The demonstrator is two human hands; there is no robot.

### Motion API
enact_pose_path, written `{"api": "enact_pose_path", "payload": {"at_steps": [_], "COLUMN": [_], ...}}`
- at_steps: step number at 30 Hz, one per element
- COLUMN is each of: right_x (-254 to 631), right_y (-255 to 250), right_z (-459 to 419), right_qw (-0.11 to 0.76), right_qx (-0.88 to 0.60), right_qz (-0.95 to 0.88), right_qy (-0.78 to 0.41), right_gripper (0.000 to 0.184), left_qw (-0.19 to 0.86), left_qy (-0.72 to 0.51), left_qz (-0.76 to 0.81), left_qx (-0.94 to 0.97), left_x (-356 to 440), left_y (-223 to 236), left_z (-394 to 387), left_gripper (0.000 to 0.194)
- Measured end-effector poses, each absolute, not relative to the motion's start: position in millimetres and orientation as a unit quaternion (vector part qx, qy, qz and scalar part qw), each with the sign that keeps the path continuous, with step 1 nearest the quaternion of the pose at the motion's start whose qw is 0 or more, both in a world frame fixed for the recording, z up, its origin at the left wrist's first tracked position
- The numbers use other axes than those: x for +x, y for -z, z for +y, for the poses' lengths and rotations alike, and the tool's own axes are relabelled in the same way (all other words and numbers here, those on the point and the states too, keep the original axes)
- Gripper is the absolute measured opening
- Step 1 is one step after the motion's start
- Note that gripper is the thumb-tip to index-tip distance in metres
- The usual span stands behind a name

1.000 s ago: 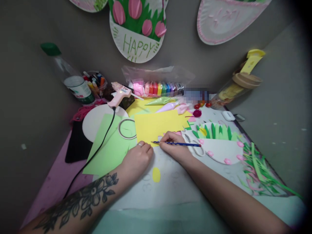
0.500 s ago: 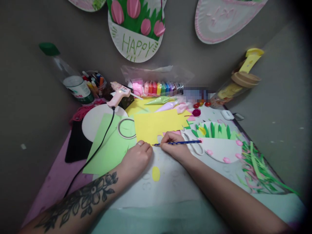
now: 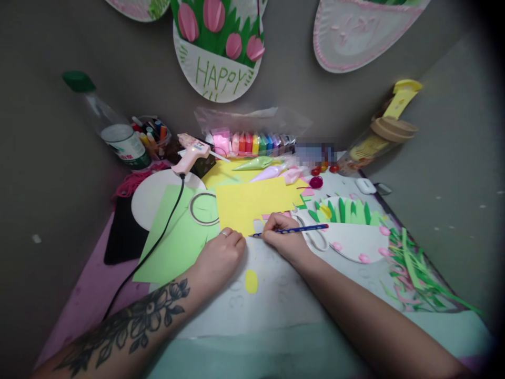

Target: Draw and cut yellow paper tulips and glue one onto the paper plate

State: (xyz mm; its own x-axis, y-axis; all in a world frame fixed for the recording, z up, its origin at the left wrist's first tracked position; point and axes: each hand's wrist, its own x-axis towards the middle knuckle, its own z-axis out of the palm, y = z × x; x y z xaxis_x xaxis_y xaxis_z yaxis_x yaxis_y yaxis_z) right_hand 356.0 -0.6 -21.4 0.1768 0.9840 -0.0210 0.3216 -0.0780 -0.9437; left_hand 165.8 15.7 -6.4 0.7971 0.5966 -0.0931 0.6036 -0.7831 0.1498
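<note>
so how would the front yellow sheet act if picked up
The yellow sheet looks thin and lies flat, so it should be light and probably a bit floppy. Its jagged right edge might bend or tear first. With the left hand at its lower edge, it may not slide freely.

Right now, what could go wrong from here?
The pencil in the right hand has its tip near the lower edge of the yellow sheet, beside the left hand, so a stroke could slip off the paper.
The small yellow oval below the hands in the picture appears loose and might get brushed aside.
The black cord of the glue gun runs down to the left forearm; moving that arm might tug it.
</note>
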Motion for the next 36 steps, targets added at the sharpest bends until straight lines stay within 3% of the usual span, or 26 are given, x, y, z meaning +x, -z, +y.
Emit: {"api": "enact_pose_path", "payload": {"at_steps": [10, 36], "right_x": [356.5, 346.9], "right_y": [22.8, 23.9], "right_z": [1.2, 6.3], "right_qw": [0.476, 0.437], "right_qx": [-0.635, -0.654], "right_qz": [-0.491, -0.524], "right_qy": [-0.358, -0.325], "right_gripper": [0.013, 0.006], "left_qw": [0.084, 0.093], "left_qy": [0.034, 0.014], "left_qz": [0.316, 0.324], "left_qx": [0.945, 0.942], "left_x": [166.4, 166.1], "left_y": [5.2, 3.8], "left_z": [16.1, 14.7], "left_gripper": [0.019, 0.019]}}
